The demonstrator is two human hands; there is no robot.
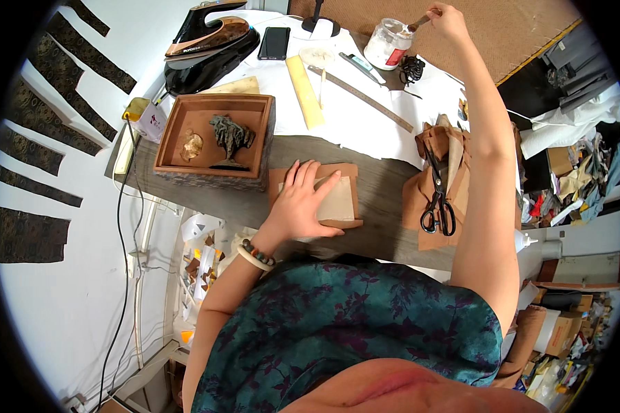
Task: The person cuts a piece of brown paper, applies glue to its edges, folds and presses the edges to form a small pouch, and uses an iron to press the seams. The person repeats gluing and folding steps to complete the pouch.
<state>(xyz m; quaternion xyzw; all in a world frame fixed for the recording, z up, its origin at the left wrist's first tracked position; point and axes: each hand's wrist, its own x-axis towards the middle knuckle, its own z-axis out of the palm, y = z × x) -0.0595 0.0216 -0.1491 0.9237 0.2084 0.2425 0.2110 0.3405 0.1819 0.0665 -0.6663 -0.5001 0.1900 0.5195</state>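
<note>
My left hand (302, 201) lies with spread fingers on a small beige panel (339, 196), pressing it onto a larger piece of brown material (348, 169) at the table's near edge. Stretched far out to the right, my right hand (448, 20) pinches a brush-like tool with a brown handle (420, 22). The tool's lower end is at the mouth of a clear jar (387, 47) with white contents and a red label; its tip cannot be made out. A beaded bracelet and a pale bangle (253, 258) circle my left wrist.
A brown-lined box (271, 131) holding a dark tree-like ornament (230, 141) stands left of my left hand. Black scissors (438, 203) rest on brown fabric (420, 189) at right. Behind are a steel ruler (365, 100), a yellow strip (304, 93), a phone (274, 44) and an iron (210, 45).
</note>
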